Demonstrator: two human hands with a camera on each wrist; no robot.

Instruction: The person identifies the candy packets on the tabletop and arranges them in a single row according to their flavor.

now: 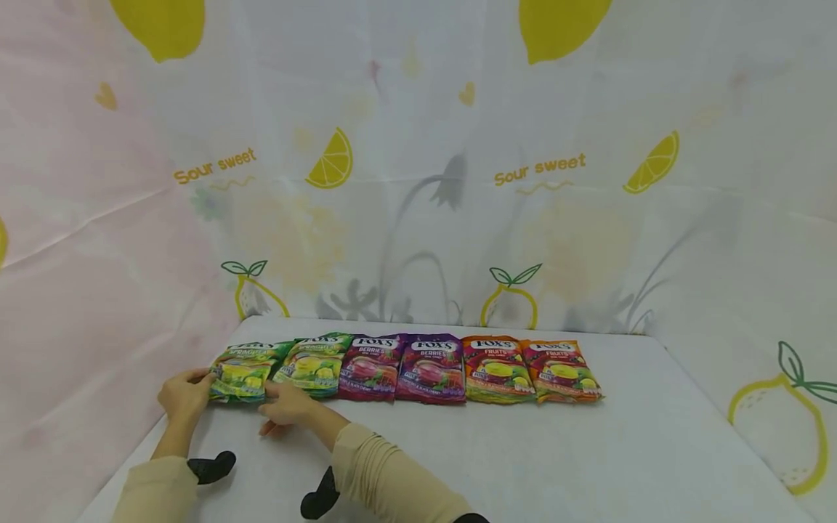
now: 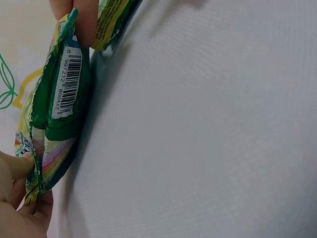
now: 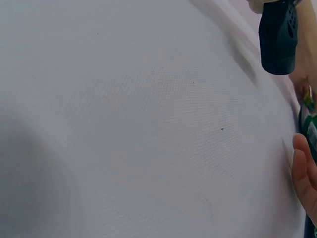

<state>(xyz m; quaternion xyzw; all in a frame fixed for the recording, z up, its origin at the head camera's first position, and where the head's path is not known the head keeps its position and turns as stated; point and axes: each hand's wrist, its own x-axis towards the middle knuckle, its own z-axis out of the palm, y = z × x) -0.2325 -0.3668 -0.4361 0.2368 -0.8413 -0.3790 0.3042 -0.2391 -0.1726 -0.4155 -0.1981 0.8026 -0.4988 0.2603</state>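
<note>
A green-and-yellow FOX'S candy bag point(image 1: 239, 374) leans at the left end of a row of similar bags. My left hand point(image 1: 185, 398) pinches its lower left corner between thumb and fingers, as the left wrist view shows. At the bag's other lower corner is my right hand point(image 1: 290, 407), with digits on both sides of the corner in the left wrist view. The bag's underside with a barcode point(image 2: 70, 82) faces that camera. A second green candy bag point(image 1: 318, 367) stands right beside it, partly overlapped. Only some right-hand fingers point(image 3: 303, 173) show in the right wrist view.
Two purple candy bags point(image 1: 370, 369) and two orange candy bags point(image 1: 500, 370) continue the row to the right on the white tabletop point(image 1: 523, 465). A lemon-print cloth point(image 1: 418, 232) rises behind and at both sides. Black wrist mounts point(image 1: 212, 467) stick out from both sleeves.
</note>
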